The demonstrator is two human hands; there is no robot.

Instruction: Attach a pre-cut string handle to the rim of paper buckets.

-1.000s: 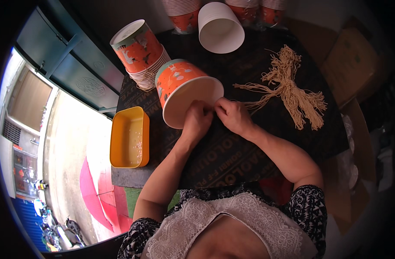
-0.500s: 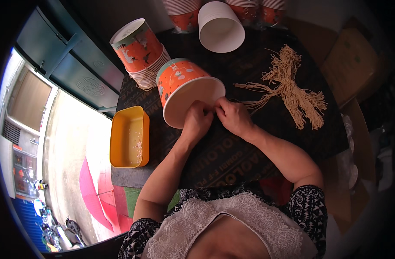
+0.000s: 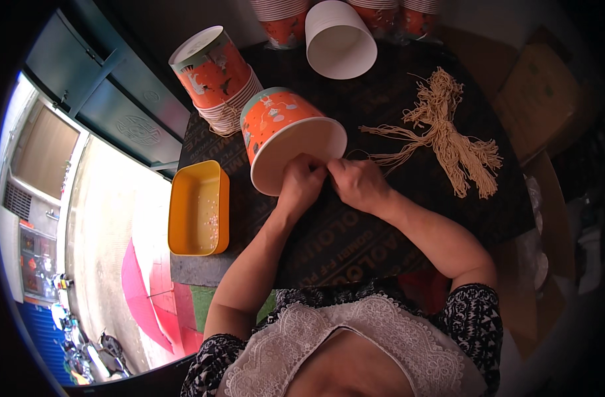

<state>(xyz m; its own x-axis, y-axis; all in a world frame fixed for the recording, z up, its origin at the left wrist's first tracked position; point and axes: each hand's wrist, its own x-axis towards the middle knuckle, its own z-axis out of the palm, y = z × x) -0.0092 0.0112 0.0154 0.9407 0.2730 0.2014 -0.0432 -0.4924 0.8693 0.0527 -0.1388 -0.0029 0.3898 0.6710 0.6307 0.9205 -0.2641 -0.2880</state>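
Note:
An orange paper bucket [image 3: 276, 119] with a green band and printed figures lies tilted on the dark table, its white-rimmed opening facing me. My left hand [image 3: 301, 182] reaches over the near rim, fingers bent inside the opening and pinched by the rim. Right beside it, my right hand [image 3: 361, 184] is closed in a pinch at the same edge, fingertips almost meeting the left ones. What lies between the fingertips is too small to make out. A thin strand curves just behind my right hand. Farther right lies a bundle of beige cord [image 3: 441, 132], loose strands trailing toward that hand.
A yellow plastic bin [image 3: 177, 212] with small pale bits inside stands at the table's left edge. Behind it rises a stack of orange paper buckets [image 3: 216, 79]. A white bucket [image 3: 342, 43] lies at the back, before more wrapped stacks. Cardboard [image 3: 537, 99] stands at right.
My right hand has turned slightly, its knuckles rolling over near the rim. The left hand and the bucket hold almost the same place; the whole view has shifted a little.

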